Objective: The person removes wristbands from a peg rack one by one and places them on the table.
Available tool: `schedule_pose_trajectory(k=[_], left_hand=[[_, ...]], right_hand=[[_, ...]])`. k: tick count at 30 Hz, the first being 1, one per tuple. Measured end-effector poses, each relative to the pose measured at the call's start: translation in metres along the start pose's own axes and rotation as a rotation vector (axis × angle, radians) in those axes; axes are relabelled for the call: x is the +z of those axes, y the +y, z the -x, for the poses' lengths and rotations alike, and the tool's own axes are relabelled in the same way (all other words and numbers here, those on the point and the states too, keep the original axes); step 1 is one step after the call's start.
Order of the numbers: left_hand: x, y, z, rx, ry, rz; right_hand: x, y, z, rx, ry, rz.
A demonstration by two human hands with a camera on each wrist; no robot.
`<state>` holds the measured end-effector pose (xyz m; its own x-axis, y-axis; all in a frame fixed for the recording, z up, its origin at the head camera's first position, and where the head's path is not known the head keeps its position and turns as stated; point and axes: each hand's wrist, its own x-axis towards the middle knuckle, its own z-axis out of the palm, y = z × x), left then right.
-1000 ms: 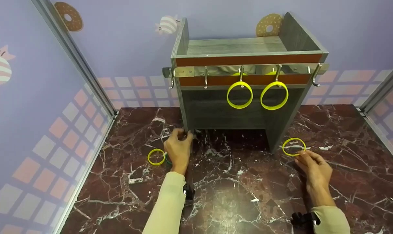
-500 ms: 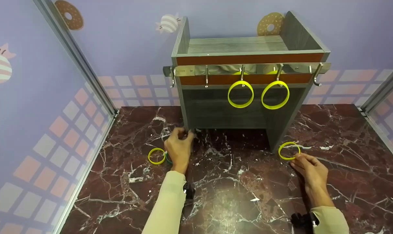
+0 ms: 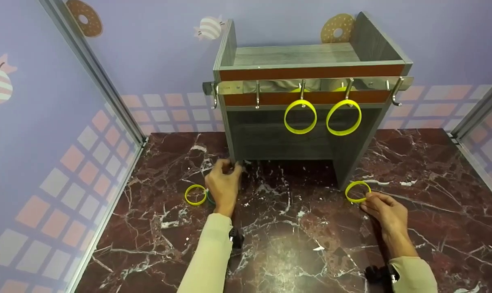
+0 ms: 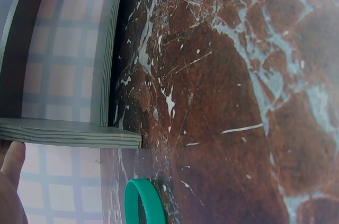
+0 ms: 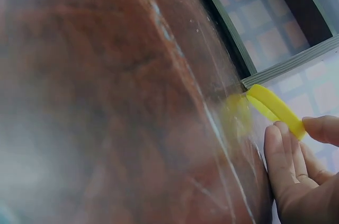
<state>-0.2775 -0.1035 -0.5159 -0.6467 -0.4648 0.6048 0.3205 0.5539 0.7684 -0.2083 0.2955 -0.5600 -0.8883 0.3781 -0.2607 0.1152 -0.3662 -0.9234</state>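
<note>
Pinching ring [image 5: 287, 112] in right hand [image 3: 388, 209], just beside right foot [image 3: 342, 182] of rack [image 3: 266, 74], toward right edge of surface [image 3: 294, 240]. Touching left leg [image 4: 79, 136] with left hand [image 3: 222, 185]; cannot tell whether gripping. Probably positioning ring; next, needing steady pinch.

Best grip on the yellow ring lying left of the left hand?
Likely best: pinch the left rim of the yellow ring, thumb outside, finger inside, coming from above left. It lies flat with an open middle; the green ring and left hand crowd its right side.
</note>
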Motion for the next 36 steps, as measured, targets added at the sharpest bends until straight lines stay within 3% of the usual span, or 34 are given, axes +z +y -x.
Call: schedule_pose_trajectory(k=[8, 18, 25, 36], left_hand=[[0.000, 0.000, 0.000, 0.024, 0.011, -0.030], [0.001, 0.000, 0.000, 0.006, 0.017, -0.020], [0.002, 0.001, 0.001, 0.005, 0.011, -0.015], [0.002, 0.000, 0.001, 0.015, 0.017, -0.029]], right_hand=[[0.000, -0.001, 0.000, -0.043, 0.022, 0.156], [-0.004, -0.006, 0.001, -0.102, 0.062, 0.309], [0.004, -0.017, 0.007, -0.093, 0.041, 0.216], [0.033, -0.047, 0.026, -0.210, -0.099, -0.012]])
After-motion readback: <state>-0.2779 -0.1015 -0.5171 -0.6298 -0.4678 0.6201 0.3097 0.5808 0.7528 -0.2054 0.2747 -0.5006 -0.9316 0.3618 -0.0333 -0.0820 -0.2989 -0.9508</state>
